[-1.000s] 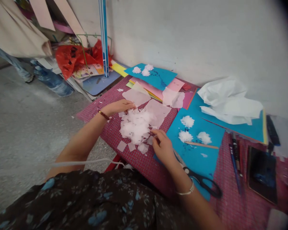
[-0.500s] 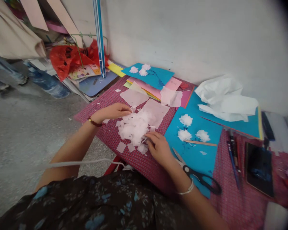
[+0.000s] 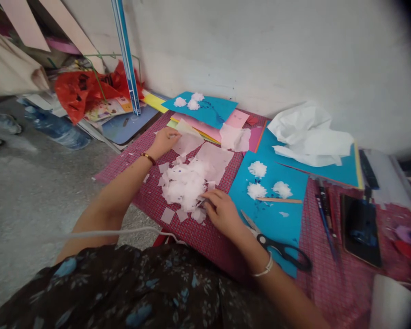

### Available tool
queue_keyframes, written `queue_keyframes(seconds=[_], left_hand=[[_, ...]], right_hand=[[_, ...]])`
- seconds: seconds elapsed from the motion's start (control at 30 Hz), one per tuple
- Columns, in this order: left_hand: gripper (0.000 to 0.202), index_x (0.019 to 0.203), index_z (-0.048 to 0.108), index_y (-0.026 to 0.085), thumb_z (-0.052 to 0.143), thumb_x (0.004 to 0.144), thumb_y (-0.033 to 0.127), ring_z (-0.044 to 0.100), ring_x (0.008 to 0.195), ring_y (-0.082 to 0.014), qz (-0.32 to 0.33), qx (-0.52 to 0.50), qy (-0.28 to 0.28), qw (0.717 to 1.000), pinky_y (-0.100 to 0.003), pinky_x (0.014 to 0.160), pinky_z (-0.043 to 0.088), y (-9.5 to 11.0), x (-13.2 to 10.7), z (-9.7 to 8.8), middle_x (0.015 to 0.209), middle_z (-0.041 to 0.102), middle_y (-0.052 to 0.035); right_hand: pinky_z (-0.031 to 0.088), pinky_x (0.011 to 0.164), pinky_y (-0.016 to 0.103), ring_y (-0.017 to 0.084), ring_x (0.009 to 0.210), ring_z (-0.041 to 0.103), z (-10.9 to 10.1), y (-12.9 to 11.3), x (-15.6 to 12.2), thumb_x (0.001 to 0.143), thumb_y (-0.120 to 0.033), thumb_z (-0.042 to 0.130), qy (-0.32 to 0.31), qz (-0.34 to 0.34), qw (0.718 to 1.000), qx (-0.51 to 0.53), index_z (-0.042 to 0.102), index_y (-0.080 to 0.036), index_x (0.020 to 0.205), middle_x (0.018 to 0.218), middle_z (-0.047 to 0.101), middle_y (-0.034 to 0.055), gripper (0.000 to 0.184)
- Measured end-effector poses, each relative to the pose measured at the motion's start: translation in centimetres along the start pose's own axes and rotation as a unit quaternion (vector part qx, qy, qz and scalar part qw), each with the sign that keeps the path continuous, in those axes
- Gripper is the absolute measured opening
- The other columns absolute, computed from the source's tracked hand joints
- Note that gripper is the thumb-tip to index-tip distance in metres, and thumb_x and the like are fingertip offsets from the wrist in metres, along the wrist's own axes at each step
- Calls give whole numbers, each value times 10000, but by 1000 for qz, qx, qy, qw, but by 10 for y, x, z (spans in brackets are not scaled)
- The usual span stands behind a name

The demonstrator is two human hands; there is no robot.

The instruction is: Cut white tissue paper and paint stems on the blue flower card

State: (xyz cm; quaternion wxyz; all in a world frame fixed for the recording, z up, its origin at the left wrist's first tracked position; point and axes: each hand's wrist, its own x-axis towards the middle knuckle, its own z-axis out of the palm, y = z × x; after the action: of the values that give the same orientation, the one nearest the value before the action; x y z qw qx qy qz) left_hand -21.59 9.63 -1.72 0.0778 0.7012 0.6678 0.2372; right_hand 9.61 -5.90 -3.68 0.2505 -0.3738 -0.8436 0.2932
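Note:
A heap of small white tissue-paper pieces (image 3: 184, 183) lies before me on the checked cloth, with loose squares around it. My left hand (image 3: 164, 140) is beyond the heap, fingers closed together at the left edge of a thin tissue-paper sheet (image 3: 189, 140). At the heap's right edge, my right hand (image 3: 222, 211) has bent fingers drawn together; what is between them is too small to tell. Right of it lies a blue sheet (image 3: 239, 180) bearing three fluffy white paper flowers (image 3: 256, 191), a flat wooden stick (image 3: 281, 200) and black-handled scissors (image 3: 284, 251).
Another blue card (image 3: 214, 107) with white flowers rests on coloured papers at the back. Crumpled white paper (image 3: 311, 137), brushes (image 3: 325, 214) and a dark tablet-like object (image 3: 360, 228) are on the right. A red plastic bag (image 3: 85, 89) sits at left, near a water bottle (image 3: 58, 125).
My left hand has moved away from the heap, up to the tissue sheet behind it. My right hand stays at the heap's edge. The view has shifted slightly right.

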Motion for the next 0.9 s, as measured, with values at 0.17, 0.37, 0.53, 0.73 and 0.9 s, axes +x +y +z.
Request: queue_keyframes(seconds=[0.17, 0.37, 0.53, 0.73, 0.9], left_hand=[[415, 1151, 648, 76, 348, 897, 207, 678, 869, -223, -19, -41, 26, 999, -373, 799, 559, 0, 17, -20, 1058, 714, -165], [473, 1123, 724, 162, 612, 665, 123, 613, 1151, -298, 82, -19, -99, 992, -456, 1093, 406, 1, -19, -33, 1207, 697, -136], [381, 1092, 743, 214, 649, 722, 224, 567, 1218, -309, 108, -13, -142, 984, -462, 1125, 363, 4, -36, -19, 1268, 662, -114], [216, 924, 709, 188, 559, 843, 320, 610, 1107, -246, 34, -70, -45, 996, -383, 1016, 447, 10, -26, 7, 1116, 696, -100], [336, 1035, 627, 176, 344, 998, 354, 599, 964, -194, -64, -135, 12, 989, -338, 851, 466, -3, 4, -14, 951, 677, -55]], right_hand=[[515, 935, 424, 246, 1034, 646, -1, -1, 1, 910, -121, 523, 1, 4, 1000, 2, 693, -203, 1097, 1098, 707, 102, 266], [504, 942, 420, 244, 1027, 643, 0, -1, 1, 902, -109, 546, 0, 6, 1000, 2, 699, -200, 1101, 1087, 705, 102, 267], [497, 941, 423, 250, 1032, 644, 2, -1, 1, 908, -102, 542, -3, 4, 1000, 3, 704, -184, 1103, 1084, 705, 109, 267], [506, 938, 419, 246, 1019, 649, 1, -1, 1, 906, -105, 545, -1, -1, 1000, -1, 701, -195, 1098, 1076, 711, 100, 263], [519, 923, 418, 244, 1002, 654, 1, 0, 1, 908, -105, 536, 1, -1, 1000, 5, 702, -188, 1093, 1062, 713, 105, 262]])
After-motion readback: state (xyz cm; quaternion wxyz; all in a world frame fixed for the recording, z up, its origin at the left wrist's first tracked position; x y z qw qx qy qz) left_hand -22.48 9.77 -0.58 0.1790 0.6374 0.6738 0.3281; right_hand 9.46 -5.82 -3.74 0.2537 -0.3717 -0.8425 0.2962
